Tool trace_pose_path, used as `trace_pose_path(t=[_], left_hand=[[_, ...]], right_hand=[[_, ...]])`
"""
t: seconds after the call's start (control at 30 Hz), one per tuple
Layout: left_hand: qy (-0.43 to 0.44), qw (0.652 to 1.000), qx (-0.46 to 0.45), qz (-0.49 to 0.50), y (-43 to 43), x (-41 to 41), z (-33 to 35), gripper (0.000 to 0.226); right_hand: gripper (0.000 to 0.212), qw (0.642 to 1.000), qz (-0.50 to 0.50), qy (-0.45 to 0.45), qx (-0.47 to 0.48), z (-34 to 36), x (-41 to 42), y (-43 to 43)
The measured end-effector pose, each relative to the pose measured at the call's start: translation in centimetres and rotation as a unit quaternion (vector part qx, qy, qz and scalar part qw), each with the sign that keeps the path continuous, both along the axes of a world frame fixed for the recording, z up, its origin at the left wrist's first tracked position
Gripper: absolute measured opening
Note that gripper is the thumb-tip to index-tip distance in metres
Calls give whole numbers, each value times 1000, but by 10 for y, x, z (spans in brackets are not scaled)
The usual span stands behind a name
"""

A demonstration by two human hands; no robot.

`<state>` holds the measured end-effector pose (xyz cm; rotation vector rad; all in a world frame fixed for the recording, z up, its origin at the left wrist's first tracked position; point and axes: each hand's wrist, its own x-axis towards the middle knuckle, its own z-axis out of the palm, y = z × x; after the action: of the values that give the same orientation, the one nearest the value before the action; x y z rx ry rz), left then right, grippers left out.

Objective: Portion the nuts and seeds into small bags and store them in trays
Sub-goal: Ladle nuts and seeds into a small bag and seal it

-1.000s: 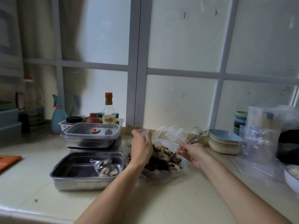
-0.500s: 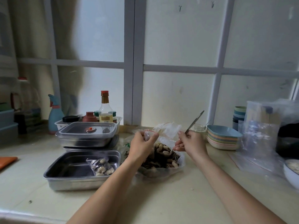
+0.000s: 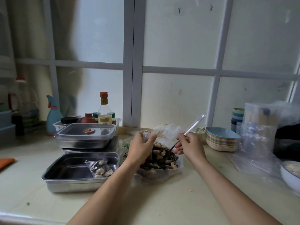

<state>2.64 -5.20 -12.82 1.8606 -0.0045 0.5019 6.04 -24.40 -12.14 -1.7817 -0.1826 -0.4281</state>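
Pinching a small zip bag (image 3: 146,136) by its red-striped mouth with the left hand (image 3: 140,147), thumb and fingers curled onto it. Holding it just above the big clear bag of peanuts and dark seeds (image 3: 159,164). Gripping a metal spoon (image 3: 194,125) in the right hand (image 3: 189,146), fingers wrapped round the handle. Handle tilted up and away to the right, lower end down among the nuts.

Down on the pale counter (image 3: 162,202), between the two forearms, that big bag, mouth slumped open. Just left of it, an open steel tray (image 3: 53,174), touching or only close, hard to tell. In its right-hand end, one filled small bag (image 3: 101,168) of nuts, lying flat.

Behind that, a second steel tray (image 3: 81,142) under a clear lid (image 3: 84,132) with an orange-red knob, stacked on another flat piece of steel. Further back, a white basket (image 3: 60,126) of jars with a tall sauce bottle (image 3: 103,104), and a blue spray bottle (image 3: 52,117) alongside.

Over on the right, pastel shallow dishes (image 3: 221,140) in a stack and stacked cups (image 3: 237,116) behind. Near them, loose clear plastic bags (image 3: 258,137) and the edge of a white bowl (image 3: 289,177).
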Motion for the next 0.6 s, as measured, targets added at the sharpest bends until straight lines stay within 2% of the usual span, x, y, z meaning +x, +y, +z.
trace_pose_path(t=[0.07, 0.1, 0.23, 0.4, 0.6], left_hand=[[0, 1000, 3, 8, 0, 0, 1, 36], [-2, 1000, 6, 11, 1, 0, 1, 35], [-12, 1000, 7, 12, 5, 6, -3, 63], [-21, 999, 25, 11, 2, 4, -1, 35], [-28, 994, 100, -30, -4, 0, 0, 46]], right_hand=[[26, 1000, -9, 20, 12, 0, 0, -1], [26, 999, -13, 29, 17, 0, 1, -2], [26, 998, -29, 51, 29, 11, 0, -6], [26, 996, -54, 62, 35, 36, 4, -16], [28, 996, -84, 30, 29, 72, 8, -19]])
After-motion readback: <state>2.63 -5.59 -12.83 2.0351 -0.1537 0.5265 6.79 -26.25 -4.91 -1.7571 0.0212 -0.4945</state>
